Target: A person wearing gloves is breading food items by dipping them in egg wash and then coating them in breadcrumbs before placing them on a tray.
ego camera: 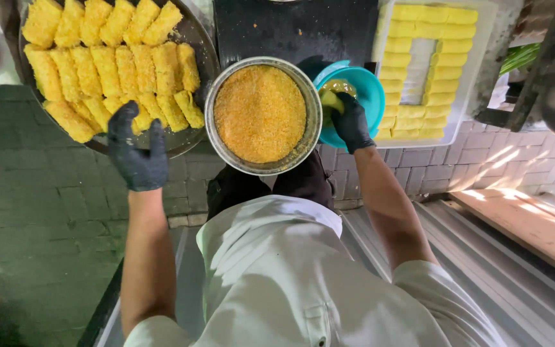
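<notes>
While the person leans over the work, the right hand (351,122), in a black glove, is closed around a pale yellow roll (331,101) and holds it inside the tilted teal bowl (362,96), over the yellow batter (340,85) pooled there. The left hand (137,149), also gloved in black, is released, fingers spread and holding nothing; its fingertips rest at the near edge of the round dark tray (195,38), touching the nearest of the breaded rolls (107,61).

Between the two hands stands one round metal pan (262,115) filled level with orange breadcrumbs (259,112). Beyond the right hand lies one white rectangular tray (480,58) carrying uncoated rolls (419,64).

Risks, as judged from this position:
- The teal bowl is tipped steeply; further tilt could spill batter over its rim.
- A wet roll gripped loosely could slip from the glove and drop back into the batter or onto the paving.
- Batter dripping between bowl and pan could clump the crumbs.

Count:
- Hands: two.
- Bowls: one. Pans: one. Trays: two.
- Breaded rolls: about twenty-five, in three rows; the top row is cut by the picture edge.
- Uncoated rolls: roughly twenty, ringed around a bare centre.
</notes>
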